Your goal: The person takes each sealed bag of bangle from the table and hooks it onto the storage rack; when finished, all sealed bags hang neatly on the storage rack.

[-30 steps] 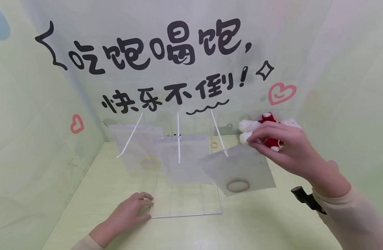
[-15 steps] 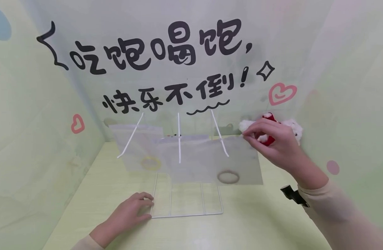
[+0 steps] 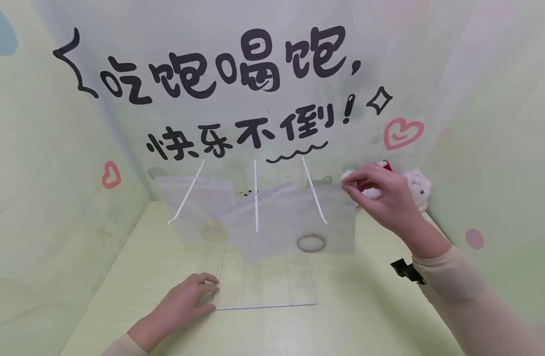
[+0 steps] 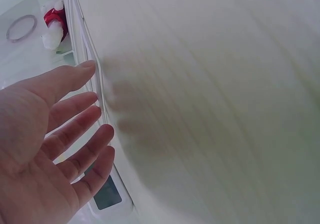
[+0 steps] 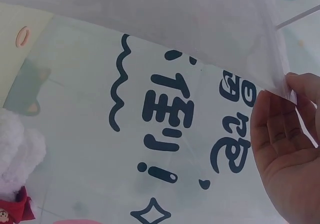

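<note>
In the head view my right hand [image 3: 381,193] pinches the top right corner of a translucent zip bag [image 3: 334,212]. A brown ring-shaped band [image 3: 311,250] shows low in that bag. The bag is at the right prong [image 3: 315,193] of a white wire rack and overlaps a middle bag [image 3: 259,222], which tilts. On the left prong hangs another bag [image 3: 183,198] with a yellow band [image 3: 214,240]. My left hand [image 3: 179,304] rests at the front left corner of the rack's base [image 3: 268,307]; the left wrist view shows its fingers [image 4: 95,149] apart along the wire.
A white plush toy [image 3: 418,188] with red cloth lies at the back right, partly behind my right hand. A small orange ring [image 5: 19,36] appears in the right wrist view. Printed fabric walls surround the pale table [image 3: 343,316] at the back and sides.
My right hand has moved left and slightly up, drawing its bag from right of the rack to the right prong. The middle bag has tilted. My left hand stays in place.
</note>
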Demonstrator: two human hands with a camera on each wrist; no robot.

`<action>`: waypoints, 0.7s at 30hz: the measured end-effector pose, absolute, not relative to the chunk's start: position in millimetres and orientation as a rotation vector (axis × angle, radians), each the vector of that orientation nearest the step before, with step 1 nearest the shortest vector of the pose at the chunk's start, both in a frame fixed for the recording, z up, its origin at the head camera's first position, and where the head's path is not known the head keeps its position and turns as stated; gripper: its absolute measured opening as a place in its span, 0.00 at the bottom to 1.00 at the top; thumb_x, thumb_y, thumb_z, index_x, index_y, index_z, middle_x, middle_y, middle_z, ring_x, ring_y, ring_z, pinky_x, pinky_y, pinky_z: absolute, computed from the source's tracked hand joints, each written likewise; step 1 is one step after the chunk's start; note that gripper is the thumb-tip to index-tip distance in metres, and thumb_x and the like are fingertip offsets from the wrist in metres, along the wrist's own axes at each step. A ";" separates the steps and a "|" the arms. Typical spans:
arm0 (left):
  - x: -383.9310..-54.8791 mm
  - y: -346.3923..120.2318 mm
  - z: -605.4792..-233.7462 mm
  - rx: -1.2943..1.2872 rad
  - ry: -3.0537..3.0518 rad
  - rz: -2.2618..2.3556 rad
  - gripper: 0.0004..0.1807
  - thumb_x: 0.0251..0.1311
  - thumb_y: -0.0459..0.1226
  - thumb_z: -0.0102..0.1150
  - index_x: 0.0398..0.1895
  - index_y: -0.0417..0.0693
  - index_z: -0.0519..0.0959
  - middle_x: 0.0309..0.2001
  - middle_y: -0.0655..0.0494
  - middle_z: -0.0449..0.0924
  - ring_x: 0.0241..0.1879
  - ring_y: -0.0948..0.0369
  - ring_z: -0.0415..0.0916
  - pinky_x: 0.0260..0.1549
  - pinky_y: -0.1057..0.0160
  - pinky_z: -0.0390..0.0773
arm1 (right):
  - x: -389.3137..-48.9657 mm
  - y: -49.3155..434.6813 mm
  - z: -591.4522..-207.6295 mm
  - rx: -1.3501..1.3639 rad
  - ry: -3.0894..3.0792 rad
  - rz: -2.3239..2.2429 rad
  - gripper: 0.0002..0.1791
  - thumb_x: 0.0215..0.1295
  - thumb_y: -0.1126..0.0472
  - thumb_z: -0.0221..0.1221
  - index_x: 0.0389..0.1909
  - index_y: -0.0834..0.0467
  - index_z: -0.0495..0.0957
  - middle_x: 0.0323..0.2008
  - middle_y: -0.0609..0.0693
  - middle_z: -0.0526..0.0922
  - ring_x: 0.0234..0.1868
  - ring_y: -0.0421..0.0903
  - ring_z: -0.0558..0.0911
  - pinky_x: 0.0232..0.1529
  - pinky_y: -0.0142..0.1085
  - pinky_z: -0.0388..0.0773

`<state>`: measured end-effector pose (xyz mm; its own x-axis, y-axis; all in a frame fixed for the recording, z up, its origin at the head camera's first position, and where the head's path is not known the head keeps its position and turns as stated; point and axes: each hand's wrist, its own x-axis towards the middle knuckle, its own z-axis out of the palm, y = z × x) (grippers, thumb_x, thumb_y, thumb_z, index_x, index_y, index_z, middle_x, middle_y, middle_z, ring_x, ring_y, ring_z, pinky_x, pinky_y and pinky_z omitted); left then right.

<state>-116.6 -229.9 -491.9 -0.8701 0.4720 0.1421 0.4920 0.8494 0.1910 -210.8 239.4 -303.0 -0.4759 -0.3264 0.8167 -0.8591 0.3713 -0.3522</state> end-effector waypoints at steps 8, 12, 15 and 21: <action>-115.2 -228.0 -491.0 -0.776 -2.922 -0.343 0.19 0.52 0.45 0.77 0.48 0.52 0.88 0.57 0.62 0.82 0.54 0.57 0.81 0.51 0.54 0.87 | -205.9 241.6 -307.6 0.921 -2.108 1.060 0.18 0.52 0.76 0.74 0.44 0.60 0.86 0.38 0.50 0.88 0.35 0.34 0.84 0.41 0.21 0.85; -116.7 -227.3 -490.7 -0.806 -2.899 -0.336 0.19 0.52 0.45 0.77 0.48 0.52 0.88 0.57 0.62 0.82 0.54 0.57 0.82 0.53 0.53 0.87 | -198.9 248.1 -310.6 0.867 -2.184 1.061 0.23 0.53 0.75 0.74 0.51 0.60 0.84 0.41 0.51 0.88 0.36 0.33 0.85 0.40 0.20 0.85; -118.3 -226.7 -488.5 -0.824 -2.894 -0.328 0.18 0.52 0.44 0.77 0.47 0.52 0.88 0.57 0.61 0.83 0.54 0.57 0.81 0.52 0.53 0.87 | -192.8 256.0 -316.6 0.825 -2.228 1.085 0.26 0.54 0.76 0.73 0.55 0.60 0.81 0.42 0.51 0.87 0.38 0.32 0.84 0.42 0.19 0.84; -117.5 -224.6 -482.4 -0.799 -2.923 -0.371 0.18 0.54 0.44 0.76 0.48 0.53 0.88 0.56 0.61 0.84 0.55 0.56 0.81 0.52 0.55 0.87 | -183.5 276.6 -340.9 0.789 -2.285 1.094 0.27 0.58 0.76 0.70 0.58 0.58 0.79 0.46 0.46 0.85 0.43 0.32 0.84 0.45 0.17 0.80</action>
<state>-117.5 -224.6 -482.4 -0.8593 0.4895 0.1486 0.5111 0.8337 0.2092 -183.5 276.6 -340.9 -0.7167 -0.2891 0.6347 -0.6756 0.5134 -0.5291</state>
